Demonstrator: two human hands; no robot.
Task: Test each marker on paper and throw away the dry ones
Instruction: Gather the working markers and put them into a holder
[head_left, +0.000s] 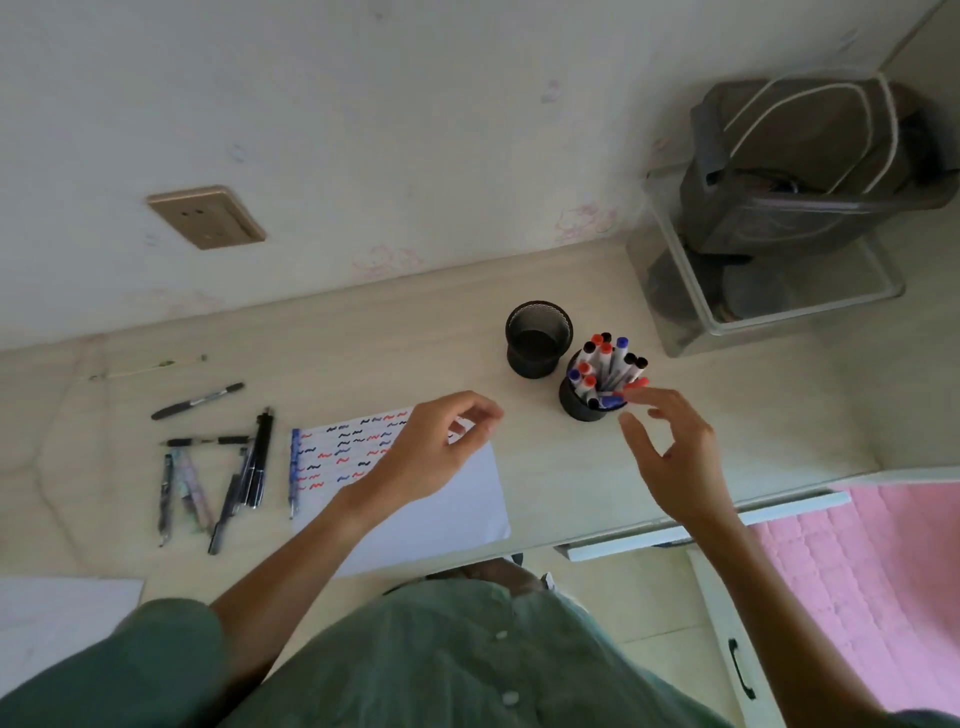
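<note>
Your worktop (545, 467) is a pale wood-look top pushed up against an off-white wall (415, 104) with faint pinkish smudges and a gold-coloured socket (207, 217) set in it. The paper (441, 509) lies flat near the front edge, its upper left part filled with rows of little black, red and blue squiggles.

Your left hand (431, 457) rests over the paper, fingers loosely curled, thumb and forefinger close together near the top edge; whether they pinch anything I can't tell. Your right hand (675, 457) hovers just beside the full cup (587, 402), fingers spread fairly wide and holding nothing, fingertips right by a red cap.

The markers (605, 366) stand bunched in that black mesh cup, caps up in red, blue and black. An empty cup (539, 339) of the same kind sits just behind and left of it, nearly touching.

Left of the paper there's a loose scatter of pens (218, 467), and one blue pen (294, 470) lies along the sheet's left edge. A clear bin (769, 312) sits at the back right with a grey bag (810, 156) in it. Another white sheet (62, 613) pokes in at lower left. Off to the right there's a pink quilt (872, 571), and a drawer handle (740, 675) below the worktop edge. You're in a green buttoned shirt (441, 665).
</note>
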